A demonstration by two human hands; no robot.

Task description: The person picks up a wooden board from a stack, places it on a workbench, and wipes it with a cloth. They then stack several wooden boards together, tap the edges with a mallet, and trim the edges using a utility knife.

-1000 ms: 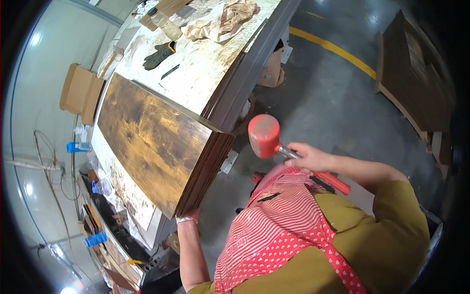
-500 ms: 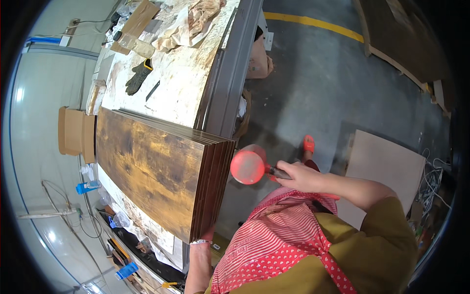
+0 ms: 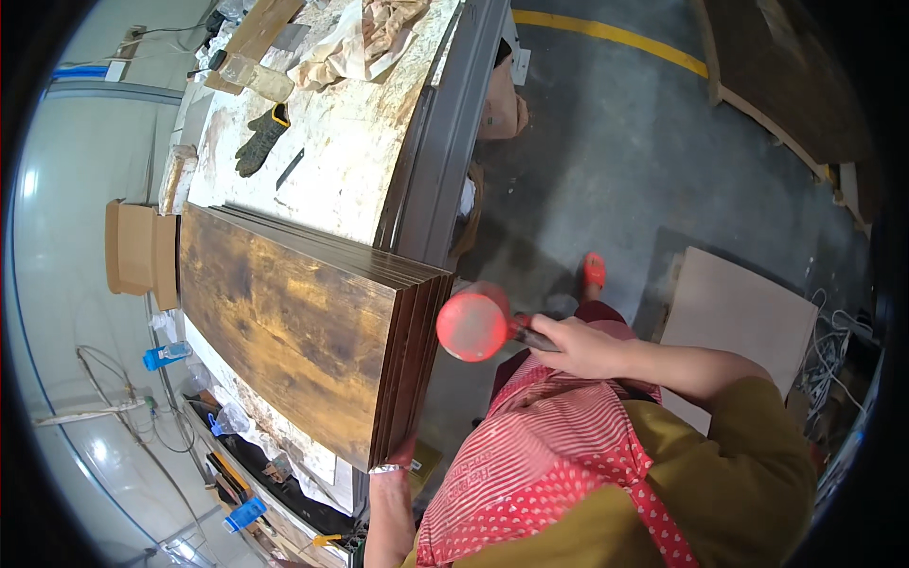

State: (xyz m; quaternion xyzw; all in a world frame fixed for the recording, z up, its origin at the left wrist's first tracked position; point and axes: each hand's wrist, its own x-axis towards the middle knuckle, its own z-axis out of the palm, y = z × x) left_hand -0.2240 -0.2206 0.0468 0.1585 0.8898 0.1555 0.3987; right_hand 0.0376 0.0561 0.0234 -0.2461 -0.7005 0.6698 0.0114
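Observation:
A stack of several wood-patterned boards (image 3: 294, 331), brown with dark smudges, stands on edge on the worktable. My right hand (image 3: 578, 346) is closed round the dark handle of a mallet (image 3: 472, 327). Its round red head has a worn grey face and hangs just right of the boards' end edges; whether it touches them I cannot make out. At the lower near corner of the stack is my left hand (image 3: 401, 454), against the board ends, with a white band at the wrist. Its fingers are mostly hidden behind the boards.
On the stained worktable (image 3: 350, 142) lie a dark glove (image 3: 260, 140), a thin dark strip (image 3: 290, 168), a clear bottle (image 3: 256, 76) and crumpled cloth (image 3: 360, 43). An open cardboard box (image 3: 142, 251) is beyond the boards. A pale panel (image 3: 739, 322) lies at right near tangled cables (image 3: 833, 346).
The mallet has shifted slightly left and down, closer to the board ends. My left hand stays at the corner of the stack. The whole view has tilted a little.

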